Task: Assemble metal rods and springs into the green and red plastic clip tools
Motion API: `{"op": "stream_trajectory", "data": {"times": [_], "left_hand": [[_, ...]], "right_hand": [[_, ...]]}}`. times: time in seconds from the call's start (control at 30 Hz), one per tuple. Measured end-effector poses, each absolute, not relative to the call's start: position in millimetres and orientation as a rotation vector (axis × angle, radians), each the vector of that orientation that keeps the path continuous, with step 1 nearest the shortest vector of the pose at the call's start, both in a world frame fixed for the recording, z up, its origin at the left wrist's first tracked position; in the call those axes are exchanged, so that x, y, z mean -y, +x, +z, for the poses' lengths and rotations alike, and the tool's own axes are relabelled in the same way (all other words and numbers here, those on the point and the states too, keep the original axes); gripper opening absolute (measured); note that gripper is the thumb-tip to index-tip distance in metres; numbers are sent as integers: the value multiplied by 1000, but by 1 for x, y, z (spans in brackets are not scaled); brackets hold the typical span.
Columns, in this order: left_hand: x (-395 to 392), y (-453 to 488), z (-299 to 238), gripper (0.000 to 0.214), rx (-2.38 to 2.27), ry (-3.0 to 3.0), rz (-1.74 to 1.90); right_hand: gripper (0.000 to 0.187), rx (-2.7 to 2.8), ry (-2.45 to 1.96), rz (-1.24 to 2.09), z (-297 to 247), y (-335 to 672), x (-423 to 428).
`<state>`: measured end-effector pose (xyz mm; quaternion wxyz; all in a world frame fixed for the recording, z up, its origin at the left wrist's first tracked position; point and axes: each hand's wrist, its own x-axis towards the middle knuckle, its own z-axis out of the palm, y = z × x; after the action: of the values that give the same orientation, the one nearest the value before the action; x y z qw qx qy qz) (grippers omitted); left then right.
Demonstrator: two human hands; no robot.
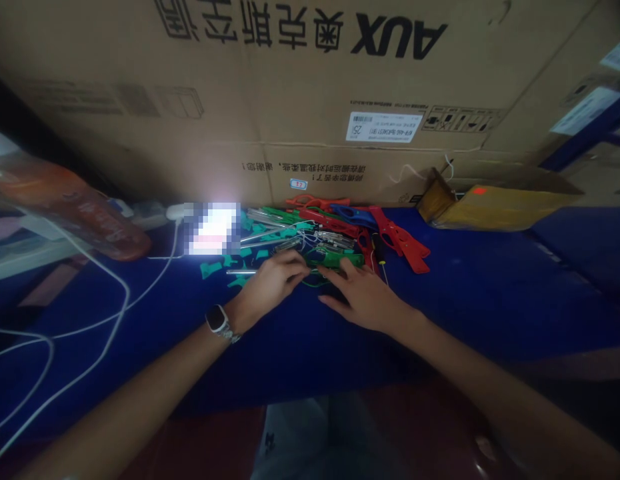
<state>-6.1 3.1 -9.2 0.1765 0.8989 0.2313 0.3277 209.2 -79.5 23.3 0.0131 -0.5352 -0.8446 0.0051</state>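
Left hand pinching green part; right hand flat, fingers loose; carton printed "AUX".

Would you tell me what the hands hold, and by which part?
The left hand seems to pinch the left end of a green plastic handle piece; the right hand rests fingertips on its right end.

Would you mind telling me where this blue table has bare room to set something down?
Bare: the blue table right of the red pieces, before the yellow packet. Crowded: the parts pile at the left hand and right hand; white cables cross the left.
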Motion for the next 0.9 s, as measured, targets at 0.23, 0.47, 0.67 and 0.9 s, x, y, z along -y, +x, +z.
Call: {"op": "stream_trajectory", "data": {"times": [0.23,0.47,0.67,0.9], "left_hand": [[-2,-6,-8,16,-680,2546,939],[2,-8,0,21,-664,2739,731],[-6,2,-6,10,-742,2455,927],[-7,1,-4,26,-594,2628,762]], "right_hand": [[53,2602,-1650,-4,22,209,80],[50,2583,-1651,61,22,210,80],[49,2514,-1584,142,18,215,80],[27,2255,-1480,433,12,223,77]]}}
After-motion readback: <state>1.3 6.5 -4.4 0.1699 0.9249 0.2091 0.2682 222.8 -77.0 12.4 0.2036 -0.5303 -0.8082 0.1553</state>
